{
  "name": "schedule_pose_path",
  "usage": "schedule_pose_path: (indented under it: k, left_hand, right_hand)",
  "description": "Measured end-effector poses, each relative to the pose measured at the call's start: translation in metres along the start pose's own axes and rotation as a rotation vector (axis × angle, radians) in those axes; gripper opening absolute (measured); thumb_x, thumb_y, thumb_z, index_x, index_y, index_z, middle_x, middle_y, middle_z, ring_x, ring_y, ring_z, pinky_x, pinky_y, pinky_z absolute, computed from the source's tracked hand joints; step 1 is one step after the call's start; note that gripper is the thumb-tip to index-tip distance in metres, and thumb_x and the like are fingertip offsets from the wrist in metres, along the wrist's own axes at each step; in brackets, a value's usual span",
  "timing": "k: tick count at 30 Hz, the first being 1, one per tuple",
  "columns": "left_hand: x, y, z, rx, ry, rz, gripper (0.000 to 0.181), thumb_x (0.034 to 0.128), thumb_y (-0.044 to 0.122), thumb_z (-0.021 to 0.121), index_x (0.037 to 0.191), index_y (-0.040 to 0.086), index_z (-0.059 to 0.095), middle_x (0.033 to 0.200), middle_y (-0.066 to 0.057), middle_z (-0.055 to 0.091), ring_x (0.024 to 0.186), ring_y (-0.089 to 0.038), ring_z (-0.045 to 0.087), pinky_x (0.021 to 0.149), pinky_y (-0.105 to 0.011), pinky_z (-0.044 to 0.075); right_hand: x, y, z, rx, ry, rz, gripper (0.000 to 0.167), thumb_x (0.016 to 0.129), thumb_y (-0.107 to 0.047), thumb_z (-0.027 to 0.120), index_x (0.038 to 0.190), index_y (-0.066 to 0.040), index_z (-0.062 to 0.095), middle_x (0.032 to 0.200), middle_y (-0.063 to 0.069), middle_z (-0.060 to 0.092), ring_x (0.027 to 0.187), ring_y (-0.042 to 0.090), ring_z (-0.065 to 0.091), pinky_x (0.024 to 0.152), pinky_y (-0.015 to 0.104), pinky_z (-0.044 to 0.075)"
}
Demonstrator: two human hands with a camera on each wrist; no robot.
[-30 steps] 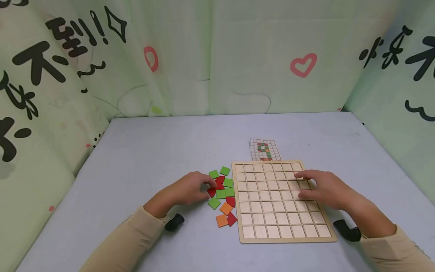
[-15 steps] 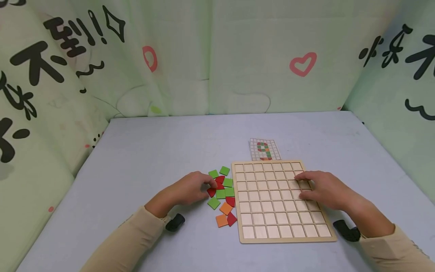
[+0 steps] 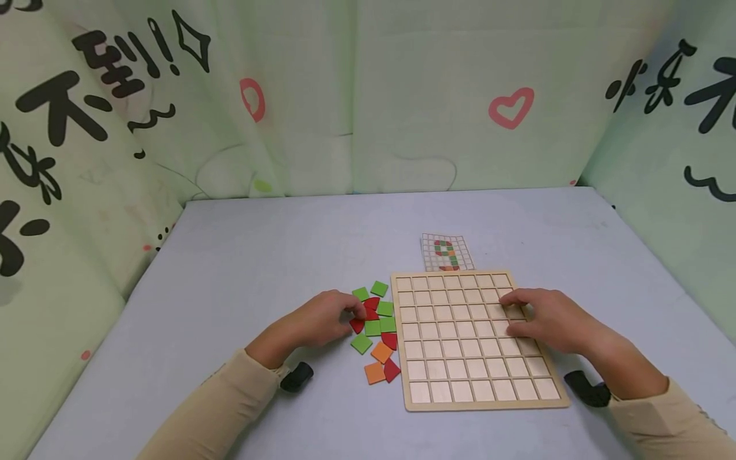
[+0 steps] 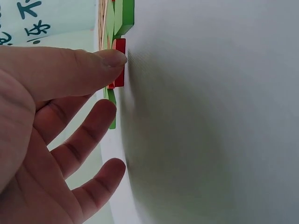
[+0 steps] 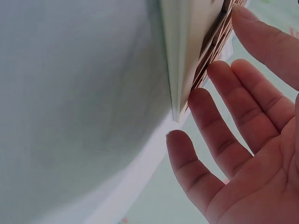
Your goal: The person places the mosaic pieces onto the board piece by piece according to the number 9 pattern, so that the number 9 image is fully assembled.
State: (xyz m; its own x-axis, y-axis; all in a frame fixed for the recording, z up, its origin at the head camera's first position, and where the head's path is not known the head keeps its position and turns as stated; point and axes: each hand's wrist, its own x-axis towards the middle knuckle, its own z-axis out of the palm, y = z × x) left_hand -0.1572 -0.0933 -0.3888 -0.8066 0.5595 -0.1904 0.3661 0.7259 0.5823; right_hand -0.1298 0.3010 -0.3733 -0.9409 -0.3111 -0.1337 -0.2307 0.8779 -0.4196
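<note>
My left hand (image 3: 323,316) rests at the left side of a loose cluster of flat tiles. Its thumb touches a red tile (image 4: 120,70) in the left wrist view, while the other fingers are loosely spread. Around it lie green square tiles (image 3: 372,328), red curved-edge tiles (image 3: 391,370) and orange square tiles (image 3: 375,373). To the right is a wooden grid board (image 3: 451,406). My right hand (image 3: 554,319) rests at the board's right edge, fingertips touching the grid and fingers relaxed; the right wrist view shows nothing held.
Behind the board lies a printed grid card (image 3: 430,255) with a red, green and orange pattern; the board's far edge meets or covers its lower edge. The white table (image 3: 276,243) is enclosed by pale green curtains (image 3: 425,96) at the back and sides.
</note>
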Motion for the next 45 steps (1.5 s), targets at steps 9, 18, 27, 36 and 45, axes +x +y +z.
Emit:
schedule_pose_path:
  k: [9, 18, 27, 36, 45]
  left_hand:
    - [-0.0003, -0.001, 0.0001, 0.001, -0.036, 0.035, 0.021, 0.0882, -0.001, 0.072, 0.103, 0.014, 0.069, 0.099, 0.005, 0.065, 0.1, -0.018, 0.057, 0.09, -0.035, 0.051]
    - [-0.0014, 0.0007, 0.0007, 0.004, -0.052, 0.034, 0.02, 0.0879, -0.002, 0.072, 0.1, 0.013, 0.069, 0.096, 0.006, 0.065, 0.096, -0.017, 0.057, 0.088, -0.034, 0.051]
    - [0.001, -0.0007, 0.0017, -0.002, -0.03, -0.005, 0.022, 0.0873, 0.002, 0.075, 0.104, 0.015, 0.069, 0.101, 0.004, 0.066, 0.103, -0.02, 0.058, 0.091, -0.035, 0.051]
    - [0.0028, -0.0002, 0.0009, 0.025, -0.027, 0.033, 0.023, 0.0882, 0.003, 0.075, 0.108, 0.013, 0.07, 0.103, 0.003, 0.067, 0.101, -0.018, 0.056, 0.091, -0.035, 0.051]
    - [0.0044, 0.001, 0.0003, 0.033, -0.034, 0.047, 0.025, 0.0882, 0.002, 0.075, 0.111, 0.012, 0.07, 0.105, 0.001, 0.066, 0.103, -0.02, 0.055, 0.088, -0.034, 0.051]
  right_hand:
    - [-0.0005, 0.0001, 0.0011, 0.022, 0.004, 0.011, 0.047, 0.083, -0.023, 0.081, 0.122, -0.003, 0.065, 0.12, 0.02, 0.063, 0.112, 0.041, 0.056, 0.089, 0.055, 0.044]
    - [-0.0004, 0.0013, 0.0006, 0.05, -0.002, 0.006, 0.048, 0.083, -0.024, 0.08, 0.124, -0.003, 0.064, 0.119, 0.018, 0.063, 0.101, 0.035, 0.061, 0.085, 0.051, 0.047]
    - [0.0, 0.0011, 0.0004, 0.066, -0.012, 0.019, 0.049, 0.084, -0.024, 0.079, 0.125, -0.004, 0.063, 0.121, 0.019, 0.062, 0.1, 0.035, 0.063, 0.086, 0.05, 0.048]
    - [0.0006, -0.0005, 0.0013, 0.063, -0.013, 0.023, 0.049, 0.084, -0.022, 0.079, 0.126, -0.002, 0.063, 0.122, 0.019, 0.063, 0.102, 0.035, 0.063, 0.087, 0.052, 0.048]
    - [0.0002, 0.0007, 0.0011, 0.053, -0.015, 0.015, 0.051, 0.083, -0.023, 0.081, 0.126, 0.0, 0.063, 0.122, 0.02, 0.062, 0.101, 0.036, 0.062, 0.086, 0.052, 0.048]
